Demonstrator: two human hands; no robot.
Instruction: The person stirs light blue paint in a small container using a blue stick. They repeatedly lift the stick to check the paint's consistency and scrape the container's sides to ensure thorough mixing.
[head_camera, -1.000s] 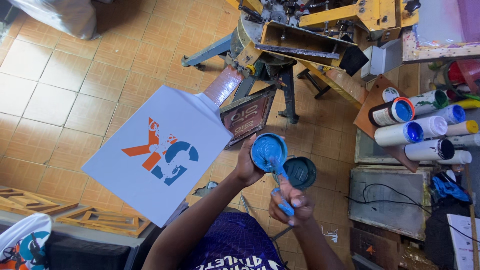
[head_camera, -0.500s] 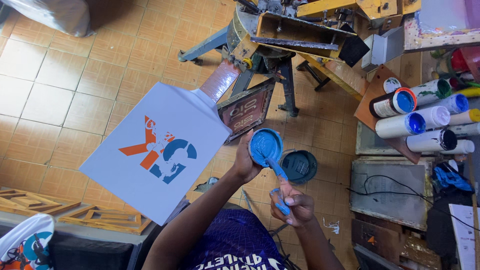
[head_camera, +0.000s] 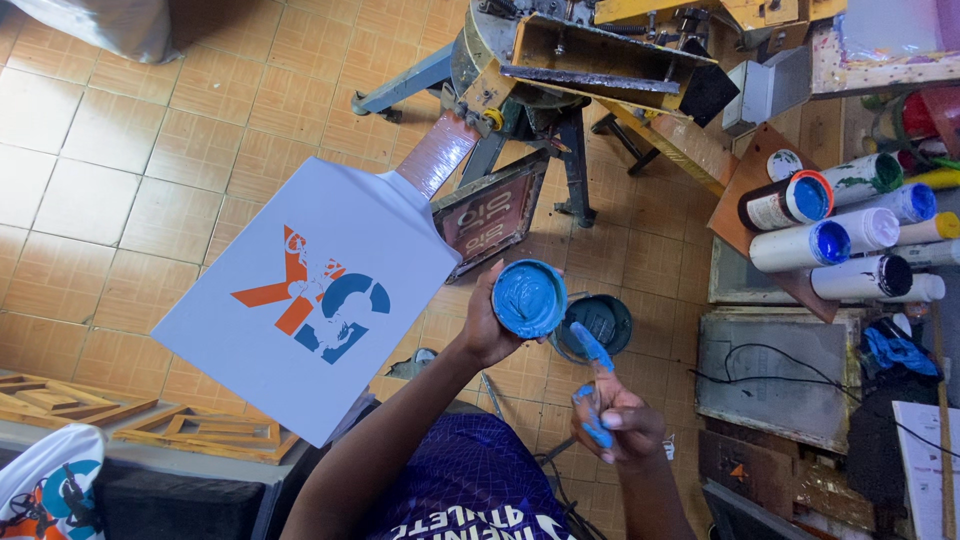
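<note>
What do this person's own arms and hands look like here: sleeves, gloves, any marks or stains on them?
Both forearms are bare, with no gloves, watch or rings visible. The left hand looks clean. The right hand carries smears of blue ink on its fingers. The only clothing in view is a dark purple jersey with a fine white mesh pattern and white lettering; its short sleeves end above the elbows.

Lighting: bright, even, daylight-like, falling from above; no single source visible. Shadows: soft and short, under the print board (head_camera: 310, 300) and beneath the metal press stand (head_camera: 560, 120) on the tiled floor (head_camera: 120, 160). Glare: mild sheen on the tiles and on the wet blue paint in the tub (head_camera: 528, 298). Focus: sharp at centre. Blur: slight on the right hand (head_camera: 612, 425). Distortion: wide-angle bending of tile lines toward the edges.
</note>
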